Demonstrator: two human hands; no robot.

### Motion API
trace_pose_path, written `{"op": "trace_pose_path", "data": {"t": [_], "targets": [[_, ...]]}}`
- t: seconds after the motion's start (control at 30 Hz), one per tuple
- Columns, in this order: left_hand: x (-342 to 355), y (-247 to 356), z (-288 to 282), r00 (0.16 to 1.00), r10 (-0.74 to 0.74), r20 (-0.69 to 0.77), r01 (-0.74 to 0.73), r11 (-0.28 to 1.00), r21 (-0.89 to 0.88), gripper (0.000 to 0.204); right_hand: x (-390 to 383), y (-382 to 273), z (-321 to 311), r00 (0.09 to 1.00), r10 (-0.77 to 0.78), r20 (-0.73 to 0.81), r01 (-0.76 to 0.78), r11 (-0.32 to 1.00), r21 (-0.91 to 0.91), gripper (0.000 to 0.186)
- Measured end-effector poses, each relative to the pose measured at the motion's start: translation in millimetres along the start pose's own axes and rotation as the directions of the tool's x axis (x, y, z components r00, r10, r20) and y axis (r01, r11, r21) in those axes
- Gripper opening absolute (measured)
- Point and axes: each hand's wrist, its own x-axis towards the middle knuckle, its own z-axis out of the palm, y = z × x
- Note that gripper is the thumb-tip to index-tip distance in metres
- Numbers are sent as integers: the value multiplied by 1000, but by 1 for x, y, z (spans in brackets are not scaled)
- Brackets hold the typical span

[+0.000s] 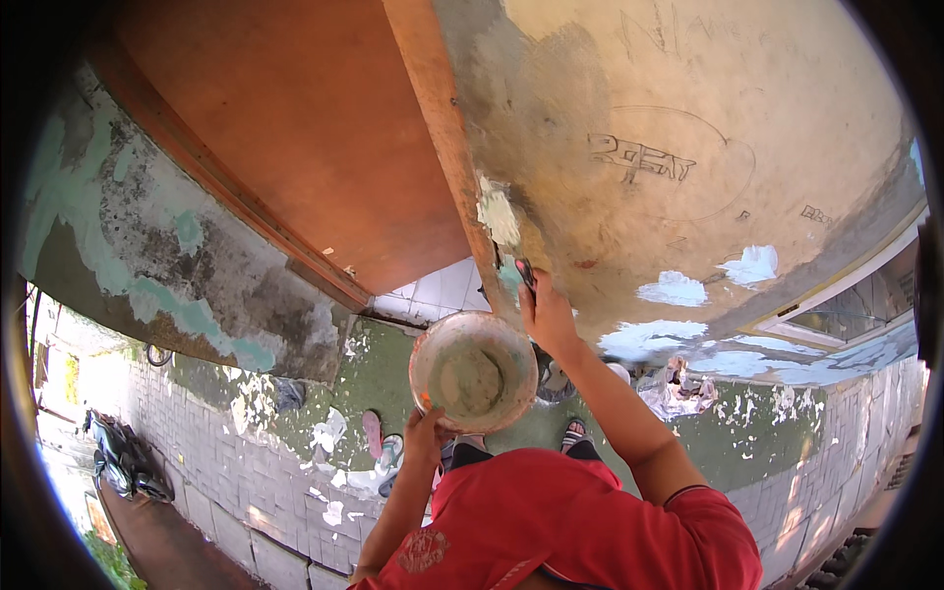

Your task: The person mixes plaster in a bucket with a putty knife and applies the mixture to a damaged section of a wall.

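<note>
My left hand (429, 425) grips the rim of a worn plastic basin (429, 356), which holds wet grey-green paste in its middle and is held out below the doorway. My right hand (546, 313) is closed on the dark handle of a small tool (529, 277), likely a putty knife, held up at the wall (639, 226) just right of the orange door frame (442, 118); its tip is too small to make out clearly. Near that tool are a pale filler patch (498, 211) and a teal patch on the wall's edge. Light blue patches (671, 287) sit farther right.
An orange door (295, 118) stands beside a stained teal-grey wall (147, 246). Sandals (372, 433), paint flakes and a crumpled pale heap (678, 393) lie on the green floor (747, 423). A motorbike (128, 457) is parked at lower left. A window (846, 310) is at right.
</note>
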Motion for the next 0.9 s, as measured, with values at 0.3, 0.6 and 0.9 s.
{"op": "trace_pose_path", "data": {"t": [0.3,0.6,0.9], "targets": [[-5,-11,7,999,35,12,-36,999,20,36,-26,27,-5,998,48,27,-47,999,-27,27],[-32,-42,16,995,97,-24,-99,991,-91,37,5,32,1,998,15,63,-13,999,-41,25],[-82,-65,19,977,114,-179,-145,974,-174,39,-8,20,-10,995,1,102,-20,984,178,26]]}}
